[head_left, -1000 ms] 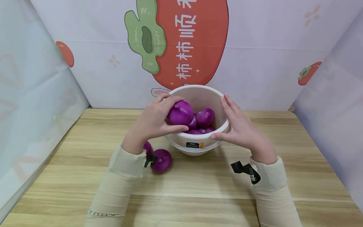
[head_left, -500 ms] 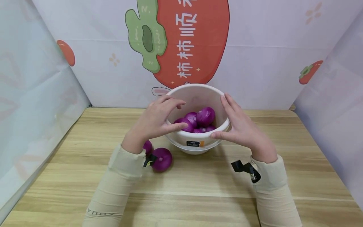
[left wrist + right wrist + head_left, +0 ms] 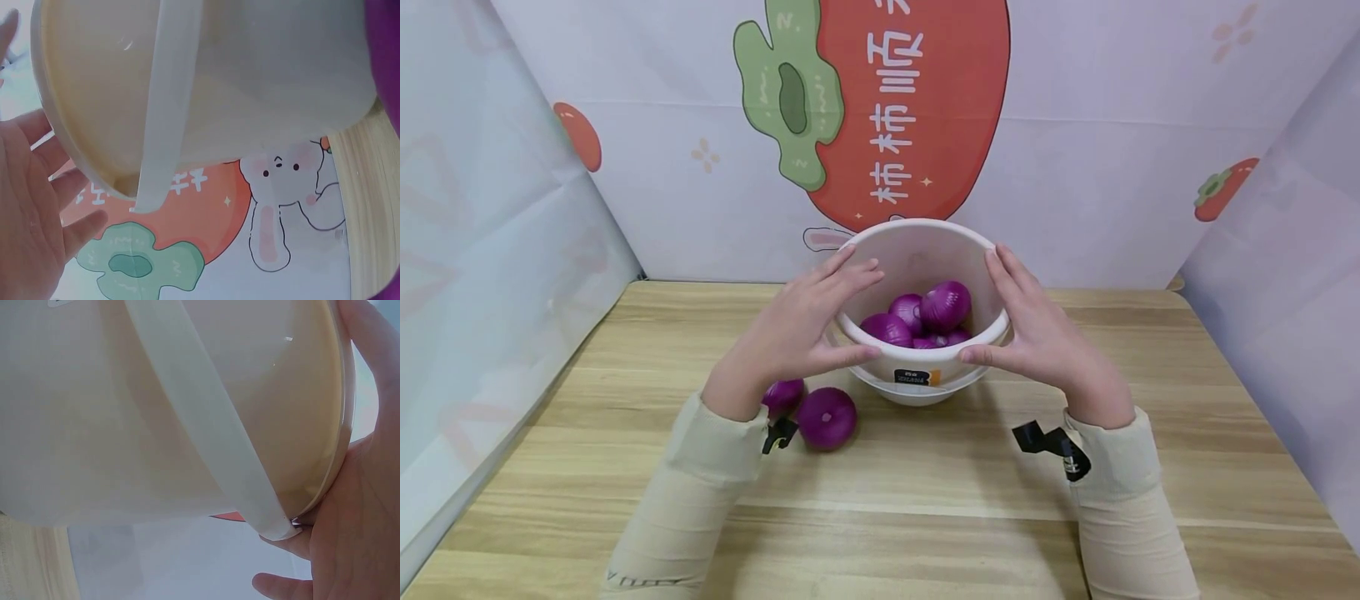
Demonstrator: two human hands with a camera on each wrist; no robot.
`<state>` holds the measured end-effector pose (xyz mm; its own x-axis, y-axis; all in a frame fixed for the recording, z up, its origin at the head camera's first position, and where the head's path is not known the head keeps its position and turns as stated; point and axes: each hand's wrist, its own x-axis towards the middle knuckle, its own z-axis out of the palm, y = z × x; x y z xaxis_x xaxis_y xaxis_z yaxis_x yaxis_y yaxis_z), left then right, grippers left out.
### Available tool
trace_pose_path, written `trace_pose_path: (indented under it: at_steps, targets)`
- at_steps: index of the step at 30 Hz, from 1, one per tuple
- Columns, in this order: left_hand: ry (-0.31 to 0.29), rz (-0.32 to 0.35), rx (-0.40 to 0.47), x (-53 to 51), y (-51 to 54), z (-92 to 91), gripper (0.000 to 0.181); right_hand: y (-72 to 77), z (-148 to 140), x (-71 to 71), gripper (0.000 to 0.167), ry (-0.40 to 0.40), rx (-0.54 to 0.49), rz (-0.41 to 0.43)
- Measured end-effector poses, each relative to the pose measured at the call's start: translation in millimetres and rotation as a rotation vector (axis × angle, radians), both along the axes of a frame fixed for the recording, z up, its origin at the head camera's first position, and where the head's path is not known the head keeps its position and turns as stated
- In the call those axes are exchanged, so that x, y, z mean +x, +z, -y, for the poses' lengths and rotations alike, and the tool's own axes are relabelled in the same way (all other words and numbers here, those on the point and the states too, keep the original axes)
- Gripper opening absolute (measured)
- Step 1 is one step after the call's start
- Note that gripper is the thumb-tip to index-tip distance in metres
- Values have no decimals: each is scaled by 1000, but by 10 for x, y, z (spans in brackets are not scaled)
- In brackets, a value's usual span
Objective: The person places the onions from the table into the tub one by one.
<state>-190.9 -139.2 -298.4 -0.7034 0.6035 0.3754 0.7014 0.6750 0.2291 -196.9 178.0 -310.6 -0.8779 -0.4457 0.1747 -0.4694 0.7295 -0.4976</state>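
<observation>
A white bucket (image 3: 925,229) with a hanging strap handle (image 3: 172,94) stands near the back wall, several purple onions (image 3: 945,306) inside it. At its left rim, my left hand (image 3: 793,321) spreads its fingers and holds nothing. My right hand (image 3: 1048,337) holds the right rim, thumb at the front and fingers toward the back. In the right wrist view, the palm lies close against the rim and some fingers are hidden behind the bucket. Two loose onions lie on the table: one onion (image 3: 827,418) in full view, another onion (image 3: 784,395) partly covered by my left wrist.
The wooden table (image 3: 925,517) reaches a printed cloth wall (image 3: 1090,183) just behind the bucket. Further cloth walls close off the left side (image 3: 482,217) and the right side (image 3: 1300,275).
My left hand has let go of a large onion, which now lies among the others inside the bucket. It has then shifted slightly left and opened out. My right hand has stayed on the rim.
</observation>
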Motion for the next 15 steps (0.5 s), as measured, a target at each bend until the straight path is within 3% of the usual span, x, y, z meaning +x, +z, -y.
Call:
trace_pose_path:
  at_steps: [9,15]
  targets:
    - [31,1,-120,110,-11,56,102,7,-17,6,121,-6,1,8]
    - [78,7,-144,190,-36,119,109,11,-11,-3,121,1,2,6]
